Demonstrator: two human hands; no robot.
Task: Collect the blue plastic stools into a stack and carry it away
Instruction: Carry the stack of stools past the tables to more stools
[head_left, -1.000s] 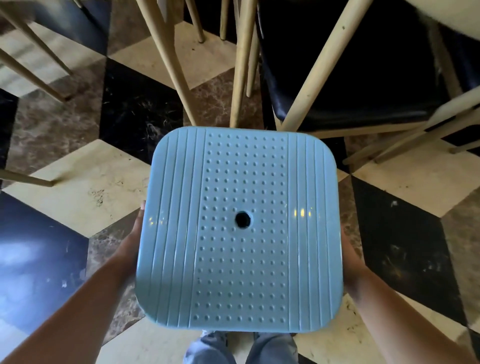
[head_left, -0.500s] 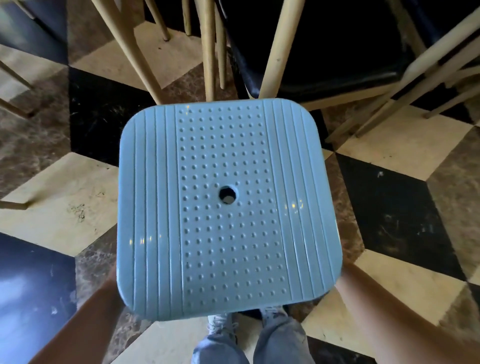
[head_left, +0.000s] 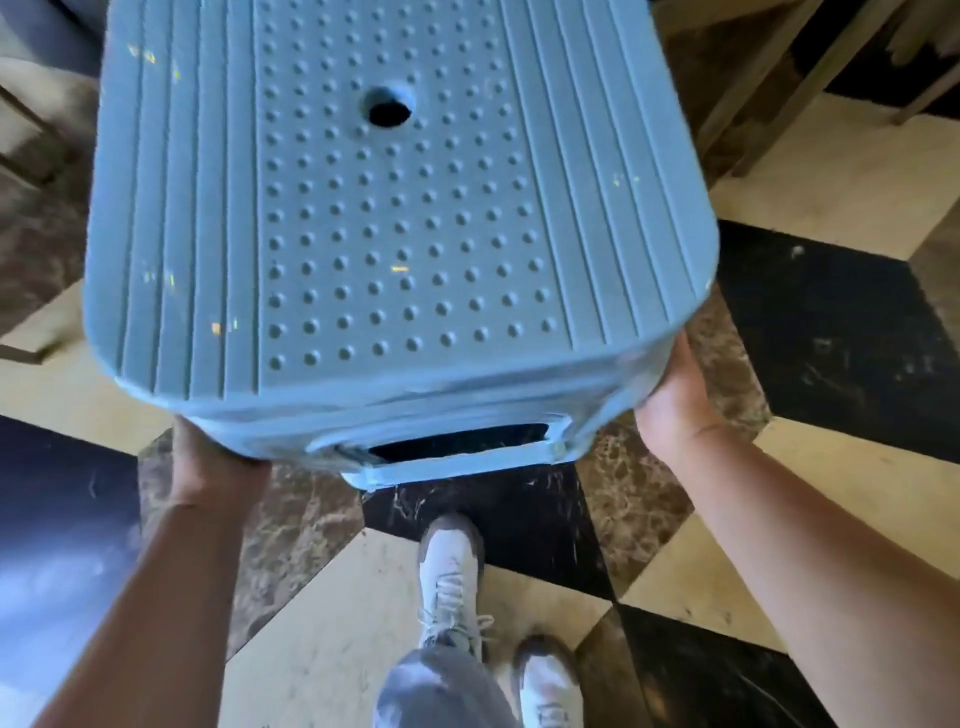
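We hold the stool (head_left: 400, 218) off the floor (head_left: 841, 187) between both hands, one on each lower side. Our left hand (head_left: 215, 457) grips the near-left corner from below; only the back of the hand and the wrist show, the fingers being hidden under the skirt. The left forearm runs from there to the bottom-left edge of the view.

The stool fills the upper middle of the view, its seat facing us and cut off at the top edge. The seat is blue, with ribbed bands down both sides, a dotted middle field and a round hole (head_left: 389, 108) at centre. A slot (head_left: 462, 444) opens in the near side wall, with a second blue rim showing just below it. We cannot tell how many stools are nested.

Below the stool, over the black, cream and brown tiles, we see one pale shoe (head_left: 449, 571) forward and another (head_left: 545, 680) behind it, with a grey trouser leg (head_left: 436, 691) between.

Our right hand (head_left: 672, 395) presses against the near-right corner, thumb up along the wall; its fingers are hidden too. Pale chair legs (head_left: 753, 98) stand at upper right.
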